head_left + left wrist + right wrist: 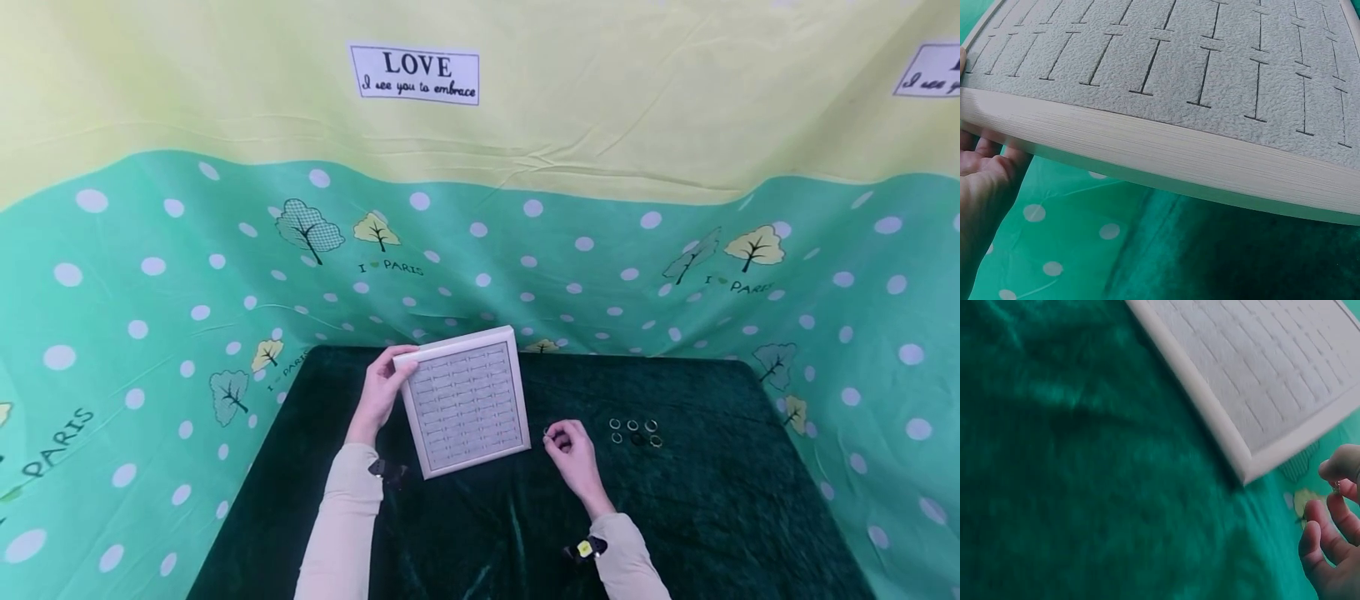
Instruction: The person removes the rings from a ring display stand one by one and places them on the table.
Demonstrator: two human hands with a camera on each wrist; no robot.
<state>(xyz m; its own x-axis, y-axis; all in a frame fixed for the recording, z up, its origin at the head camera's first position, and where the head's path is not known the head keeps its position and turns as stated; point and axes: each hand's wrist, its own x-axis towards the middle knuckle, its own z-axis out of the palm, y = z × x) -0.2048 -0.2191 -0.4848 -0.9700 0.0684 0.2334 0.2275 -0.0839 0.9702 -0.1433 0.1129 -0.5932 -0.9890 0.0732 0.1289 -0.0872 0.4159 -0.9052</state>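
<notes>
My left hand [381,390] grips the upper left corner of a ring display tray [520,392], thumb on the frame and fingers behind it. The tray has a pale frame and a grey slotted pad [1172,69], and is held tilted up over the dark green cloth. No rings sit in the slots that show. To the right of the tray, my right hand [573,458] pinches a small ring [1335,487] between thumb and fingertips. Most of that ring is hidden by the fingers.
Several rings, among them a dark one [637,438], lie in two short rows on the velvet cloth [712,500], right of my right hand. A polka-dot curtain [480,250] hangs behind the table and along both sides.
</notes>
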